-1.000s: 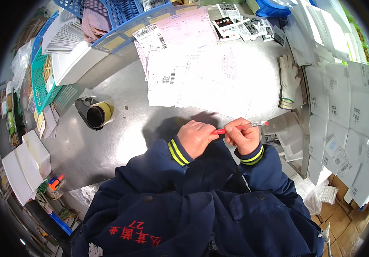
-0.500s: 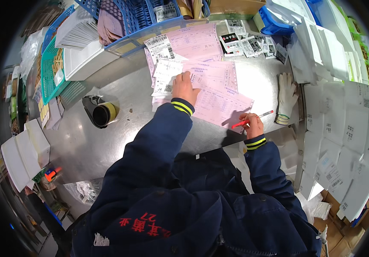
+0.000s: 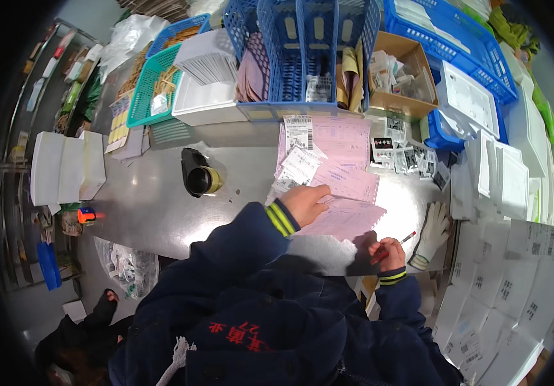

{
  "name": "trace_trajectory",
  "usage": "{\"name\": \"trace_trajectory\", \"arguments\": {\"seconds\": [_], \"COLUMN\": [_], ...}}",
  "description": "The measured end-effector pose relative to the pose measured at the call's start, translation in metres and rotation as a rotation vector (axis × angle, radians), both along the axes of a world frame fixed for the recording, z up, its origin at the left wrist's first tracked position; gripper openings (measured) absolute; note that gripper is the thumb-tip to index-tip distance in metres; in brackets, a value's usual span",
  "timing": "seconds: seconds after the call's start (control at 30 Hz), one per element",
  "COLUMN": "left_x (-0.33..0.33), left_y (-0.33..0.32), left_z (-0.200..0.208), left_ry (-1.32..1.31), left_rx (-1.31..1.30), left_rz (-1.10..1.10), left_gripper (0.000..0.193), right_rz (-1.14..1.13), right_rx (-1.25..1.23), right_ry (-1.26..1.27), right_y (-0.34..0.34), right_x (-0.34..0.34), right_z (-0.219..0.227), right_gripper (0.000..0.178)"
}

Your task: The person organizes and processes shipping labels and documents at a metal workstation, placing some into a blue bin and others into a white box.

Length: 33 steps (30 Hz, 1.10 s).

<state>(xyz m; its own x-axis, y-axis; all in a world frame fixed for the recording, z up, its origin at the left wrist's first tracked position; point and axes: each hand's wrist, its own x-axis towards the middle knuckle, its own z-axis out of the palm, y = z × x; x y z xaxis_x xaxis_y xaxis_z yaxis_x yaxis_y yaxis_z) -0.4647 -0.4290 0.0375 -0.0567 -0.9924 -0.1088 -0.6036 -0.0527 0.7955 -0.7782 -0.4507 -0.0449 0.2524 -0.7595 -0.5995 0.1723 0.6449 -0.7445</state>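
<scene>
Several pink printed forms (image 3: 354,183) lie overlapped on the metal table, with white barcode labels on their left side, one label (image 3: 301,164) tilted. My left hand (image 3: 307,203) is closed on the edge of a pink form, which looks slightly raised at the thumb. Its fingertips are partly hidden. In my right hand (image 3: 389,253), at the table's front edge, is a red pen (image 3: 380,257), its clear end pointing up and right. A white knit glove (image 3: 430,235) lies right of that hand. Small black-and-white sachets (image 3: 405,159) sit beyond the forms.
A black tape dispenser (image 3: 194,172) stands left on the metal table (image 3: 154,222). Blue divided baskets (image 3: 283,77), a green basket (image 3: 136,106) and a cardboard box (image 3: 418,55) line the back. White cartons (image 3: 515,283) stack at right. Another person (image 3: 77,341) is at lower left.
My left hand has gone from resting on the papers to gripping a form, and the top label has tilted. My right hand still holds the pen. The view has shifted, showing more of the back.
</scene>
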Motion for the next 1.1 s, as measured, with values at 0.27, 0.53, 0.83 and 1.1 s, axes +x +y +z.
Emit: {"name": "trace_trajectory", "arguments": {"seconds": [0.27, 0.53, 0.83, 1.1], "left_x": [0.085, 0.129, 0.081, 0.042], "left_y": [0.022, -0.003, 0.0, 0.003], "left_z": [0.151, 0.146, 0.145, 0.127], "left_ry": [-0.329, -0.426, -0.195, 0.008], "left_rx": [-0.385, -0.47, -0.351, -0.057], "left_rz": [0.613, 0.747, 0.222, 0.008], "left_gripper": [0.017, 0.024, 0.021, 0.014], "right_rz": [0.056, 0.119, 0.464, 0.701], "right_rx": [-0.117, -0.152, -1.629, -1.626], "right_ry": [0.017, 0.021, 0.264, 0.201], "right_y": [-0.041, -0.037, -0.082, -0.077], "right_x": [0.002, 0.015, 0.144, 0.174], "right_z": [0.01, 0.027, 0.194, 0.199], "right_gripper": [0.013, 0.013, 0.035, 0.012]}}
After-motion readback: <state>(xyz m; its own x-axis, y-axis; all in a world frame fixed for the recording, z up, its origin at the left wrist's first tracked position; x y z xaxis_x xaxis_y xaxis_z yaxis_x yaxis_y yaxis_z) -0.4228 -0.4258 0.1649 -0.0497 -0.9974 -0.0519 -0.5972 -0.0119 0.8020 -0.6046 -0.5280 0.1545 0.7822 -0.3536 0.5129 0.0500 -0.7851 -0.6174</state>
